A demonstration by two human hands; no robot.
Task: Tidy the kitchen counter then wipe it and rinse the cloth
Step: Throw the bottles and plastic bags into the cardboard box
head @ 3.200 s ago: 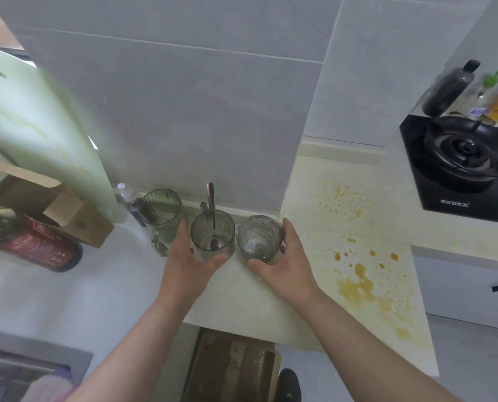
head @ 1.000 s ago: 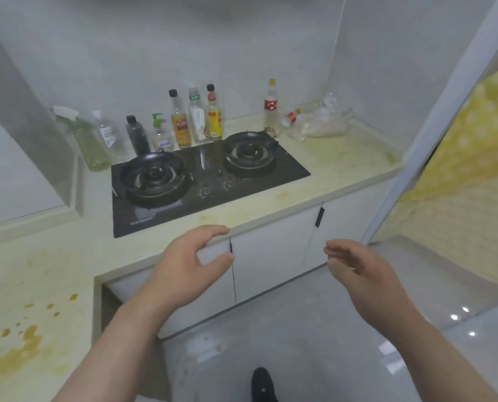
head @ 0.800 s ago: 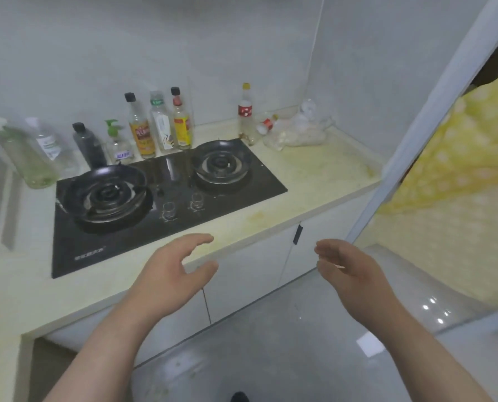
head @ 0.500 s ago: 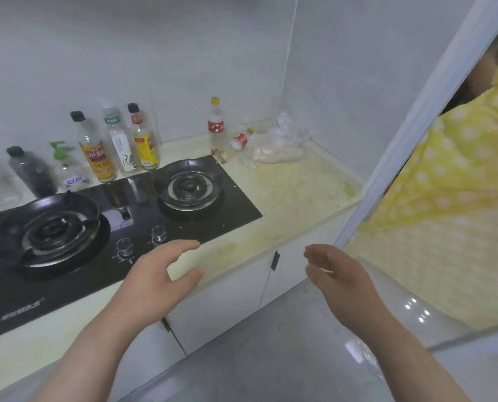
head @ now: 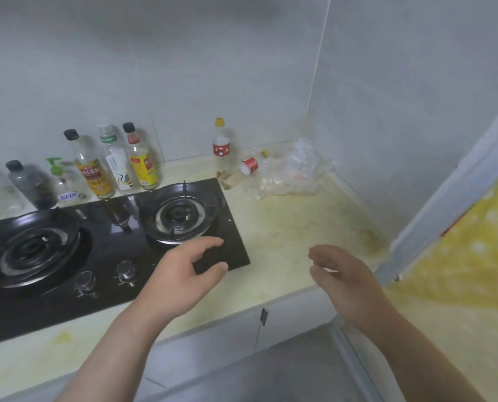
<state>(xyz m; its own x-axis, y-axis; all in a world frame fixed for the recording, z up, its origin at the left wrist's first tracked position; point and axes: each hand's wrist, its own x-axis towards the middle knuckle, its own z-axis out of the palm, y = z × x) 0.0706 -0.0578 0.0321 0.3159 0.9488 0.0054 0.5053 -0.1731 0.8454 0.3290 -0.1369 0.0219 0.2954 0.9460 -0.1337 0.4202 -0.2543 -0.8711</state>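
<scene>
I am swinging round to the counter's [head: 294, 236] back right corner, left hand [head: 181, 274] and right hand [head: 343, 274] (spread, empty) heading for the plastic bags [head: 291, 172].

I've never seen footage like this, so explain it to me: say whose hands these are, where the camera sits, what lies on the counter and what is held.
There is no machine here. A person works with bare hands, and the camera sits on their head, looking forward and down, so you see their own arms. The left hand is above the corner of a black two-burner hob. The right hand is above the stained counter. Both hands are relaxed and hold nothing. Behind the hob stands a row of bottles. Towards the far corner a red-labelled bottle stands upright and another bottle lies on its side, next to crumpled clear plastic.
</scene>
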